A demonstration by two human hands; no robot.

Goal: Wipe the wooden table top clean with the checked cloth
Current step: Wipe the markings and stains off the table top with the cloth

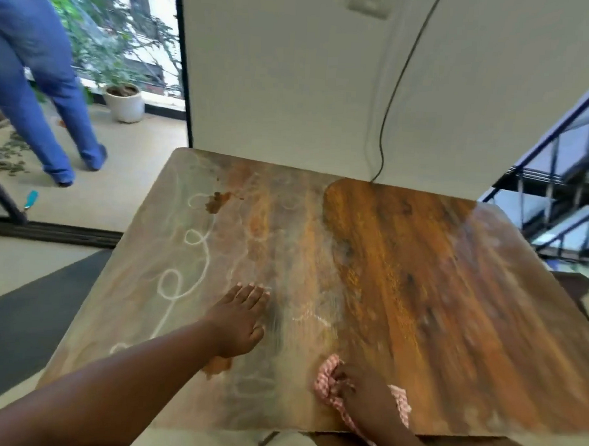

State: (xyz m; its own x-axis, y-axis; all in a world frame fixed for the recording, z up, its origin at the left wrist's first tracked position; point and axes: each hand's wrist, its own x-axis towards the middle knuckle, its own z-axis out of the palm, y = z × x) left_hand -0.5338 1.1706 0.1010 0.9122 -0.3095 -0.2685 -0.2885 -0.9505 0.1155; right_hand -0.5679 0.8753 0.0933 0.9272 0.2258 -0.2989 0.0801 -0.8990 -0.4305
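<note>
- Checked cloth (329,381), pink and white, bunched up on the near edge of the wooden worktop (403,262), right of the middle.
- Right hand (362,397) on top of the cloth, grip clamped on it, fingers curled into the folds; blurred.
- Left hand (238,318) laid flat on the worktop left of the cloth, grip apart, fingers straight and together, holding nothing.
- Right part of the worktop dark and glossy; left part pale and cloudy, with white looping streaks (185,268).
- Brown smear (219,201) near the far left; another brown patch (218,367) just beside the left wrist.
- Black cable (392,91) hanging down the white wall (277,68) behind the worktop.
- Person in blue trousers (38,73) on the floor at far left, near a white plant pot (124,103).
</note>
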